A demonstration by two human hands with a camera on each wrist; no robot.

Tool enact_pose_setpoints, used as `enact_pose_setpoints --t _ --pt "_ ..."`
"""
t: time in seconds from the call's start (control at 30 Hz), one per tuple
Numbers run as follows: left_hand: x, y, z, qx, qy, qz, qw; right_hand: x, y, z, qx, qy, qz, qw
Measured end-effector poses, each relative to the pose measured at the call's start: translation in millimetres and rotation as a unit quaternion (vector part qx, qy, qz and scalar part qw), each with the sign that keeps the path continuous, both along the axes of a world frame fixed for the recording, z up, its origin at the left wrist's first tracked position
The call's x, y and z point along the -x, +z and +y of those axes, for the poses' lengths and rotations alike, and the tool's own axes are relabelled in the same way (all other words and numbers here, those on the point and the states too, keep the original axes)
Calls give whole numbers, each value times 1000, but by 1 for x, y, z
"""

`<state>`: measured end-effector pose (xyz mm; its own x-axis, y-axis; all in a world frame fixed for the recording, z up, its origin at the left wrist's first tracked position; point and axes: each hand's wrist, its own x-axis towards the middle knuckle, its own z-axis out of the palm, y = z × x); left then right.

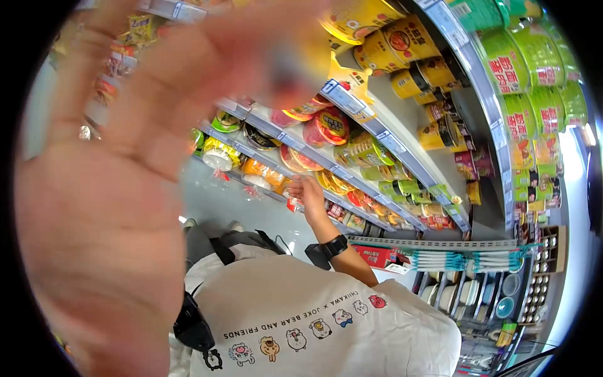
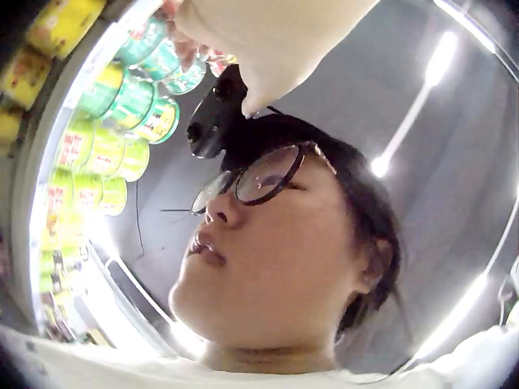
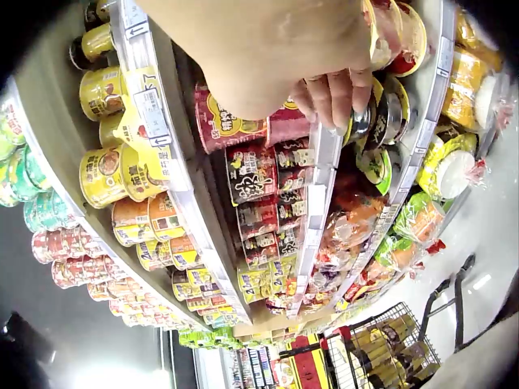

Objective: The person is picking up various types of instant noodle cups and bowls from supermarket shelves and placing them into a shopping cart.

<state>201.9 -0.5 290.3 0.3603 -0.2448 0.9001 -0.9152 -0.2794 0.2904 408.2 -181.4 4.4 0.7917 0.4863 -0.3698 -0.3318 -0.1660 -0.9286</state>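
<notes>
My left hand point(image 1: 100, 213) is raised close in front of the head camera, large and blurred, palm side showing and fingers extended. In the left wrist view the same hand point(image 2: 268, 40) reaches up beside the black head camera point(image 2: 219, 113), its thumb right by the camera body. My right hand point(image 1: 308, 196) is lower, in front of the shelves, with its fingers loosely bent and nothing seen in them. In the right wrist view that hand point(image 3: 268, 57) overlaps a shelf edge, near red noodle cups point(image 3: 223, 121) and dark-lidded bowls point(image 3: 393, 113).
Tiered shelves hold yellow noodle tubs point(image 1: 402, 44), pink bowls point(image 1: 326, 125) and green tubs point(image 1: 509, 63). Price strips point(image 1: 352, 103) line the shelf edges. A wire cart point(image 3: 385, 348) stands on the floor beyond. Racks of dishes point(image 1: 468, 292) are at the right.
</notes>
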Motion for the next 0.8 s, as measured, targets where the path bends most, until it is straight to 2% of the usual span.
enact_pose_setpoints --t 0.1,0.23,0.33,0.6,0.73,0.8 --pt "-2 6 -1 -7 -34 9 999 -10 -17 0 -4 -16 -3 1000" --pt "-1 9 9 -7 -76 15 997 3 -6 11 -30 -25 4 999" --pt "1 8 20 -4 -95 22 995 12 -12 20 -24 -1 4 1000" --pt "11 -5 45 20 -196 44 979 19 -11 42 -10 65 -98 993" --pt "12 -4 50 24 -255 40 966 25 -5 42 -6 73 -114 991" --pt "12 -3 53 24 -286 39 957 24 -19 36 -16 58 -109 992"
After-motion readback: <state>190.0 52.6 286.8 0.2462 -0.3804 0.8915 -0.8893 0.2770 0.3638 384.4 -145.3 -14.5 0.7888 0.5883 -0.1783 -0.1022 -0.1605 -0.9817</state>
